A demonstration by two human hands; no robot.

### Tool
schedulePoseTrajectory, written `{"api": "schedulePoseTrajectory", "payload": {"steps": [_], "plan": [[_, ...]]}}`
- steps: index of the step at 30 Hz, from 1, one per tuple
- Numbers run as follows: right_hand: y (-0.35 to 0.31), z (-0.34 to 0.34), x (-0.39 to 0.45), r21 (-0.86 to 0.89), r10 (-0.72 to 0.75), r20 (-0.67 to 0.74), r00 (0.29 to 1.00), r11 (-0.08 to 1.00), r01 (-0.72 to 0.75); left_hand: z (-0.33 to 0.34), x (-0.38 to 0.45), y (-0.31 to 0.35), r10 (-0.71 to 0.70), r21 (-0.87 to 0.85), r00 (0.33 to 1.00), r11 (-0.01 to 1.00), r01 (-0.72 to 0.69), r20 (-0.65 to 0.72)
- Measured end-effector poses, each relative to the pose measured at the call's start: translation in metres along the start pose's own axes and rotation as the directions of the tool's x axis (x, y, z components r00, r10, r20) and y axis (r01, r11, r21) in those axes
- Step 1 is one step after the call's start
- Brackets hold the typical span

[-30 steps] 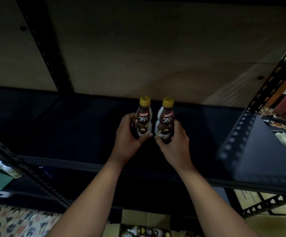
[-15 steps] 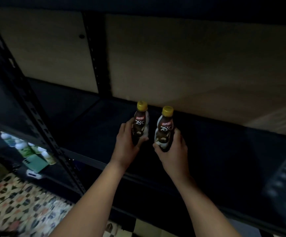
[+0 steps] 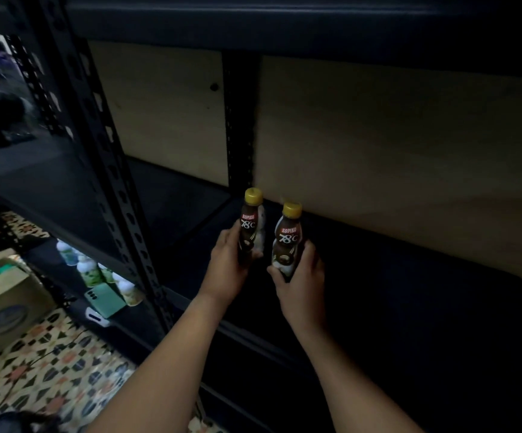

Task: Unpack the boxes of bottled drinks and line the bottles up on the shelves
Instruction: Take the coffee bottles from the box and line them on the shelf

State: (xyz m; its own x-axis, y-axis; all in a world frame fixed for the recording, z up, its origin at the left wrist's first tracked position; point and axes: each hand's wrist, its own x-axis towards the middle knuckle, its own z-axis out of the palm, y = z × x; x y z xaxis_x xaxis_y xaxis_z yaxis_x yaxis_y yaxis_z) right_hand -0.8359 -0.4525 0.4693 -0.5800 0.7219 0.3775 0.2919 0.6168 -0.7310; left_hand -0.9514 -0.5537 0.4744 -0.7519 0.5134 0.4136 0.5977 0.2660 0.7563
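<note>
Two brown Kopiko 78°C bottles with yellow caps stand upright over the dark shelf board (image 3: 409, 295). My left hand (image 3: 228, 267) grips the left bottle (image 3: 251, 226) round its lower half. My right hand (image 3: 301, 282) grips the right bottle (image 3: 288, 242) the same way. The bottles are a little apart, near the black rear upright (image 3: 241, 126) and the pale back panel (image 3: 394, 145). Their bases are hidden by my fingers and the dark, so I cannot tell whether they touch the board.
A perforated black front post (image 3: 113, 182) rises left of my arms. On a lower shelf lie several pale green-labelled bottles (image 3: 88, 270) and a green phone (image 3: 105, 300). A cardboard box (image 3: 3, 307) sits on the patterned floor (image 3: 50, 370) at the left.
Both hands have carried the bottles leftward along the shelf toward the rear upright. The view has swung left, bringing the front post, lower shelf and box into sight.
</note>
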Motion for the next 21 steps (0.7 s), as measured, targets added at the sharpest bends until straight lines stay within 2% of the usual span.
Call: {"api": "schedulePoseTrajectory", "payload": {"steps": [3, 10, 13, 15, 17, 21], "plan": [[-0.01, 0.018, 0.012, -0.011, 0.015, 0.012, 1.0, 1.0, -0.015, -0.006, 0.016, -0.015, 0.016, 0.015, 1.0, 1.0, -0.016, -0.011], [-0.027, 0.051, 0.041, -0.035, 0.049, 0.033, 0.998, 0.998, -0.048, -0.016, 0.044, -0.028, -0.079, 0.033, 0.997, 0.996, 0.079, -0.001], [-0.031, 0.06, 0.047, -0.034, 0.05, 0.031, 0.998, 0.998, -0.049, -0.015, 0.048, -0.032, -0.056, 0.061, 0.998, 0.997, 0.056, 0.003], [-0.035, 0.066, 0.05, -0.036, 0.056, 0.025, 0.998, 0.998, -0.055, -0.017, 0.05, -0.03, -0.064, 0.119, 0.996, 0.99, 0.072, -0.069], [-0.037, 0.07, 0.052, -0.027, 0.065, 0.017, 0.998, 0.998, -0.064, -0.016, 0.051, -0.035, -0.053, 0.072, 0.998, 0.996, 0.055, -0.03], [-0.038, 0.075, 0.053, -0.039, 0.052, 0.019, 0.998, 0.998, -0.051, -0.017, 0.052, -0.042, -0.133, 0.032, 0.991, 0.991, 0.133, -0.006]]}}
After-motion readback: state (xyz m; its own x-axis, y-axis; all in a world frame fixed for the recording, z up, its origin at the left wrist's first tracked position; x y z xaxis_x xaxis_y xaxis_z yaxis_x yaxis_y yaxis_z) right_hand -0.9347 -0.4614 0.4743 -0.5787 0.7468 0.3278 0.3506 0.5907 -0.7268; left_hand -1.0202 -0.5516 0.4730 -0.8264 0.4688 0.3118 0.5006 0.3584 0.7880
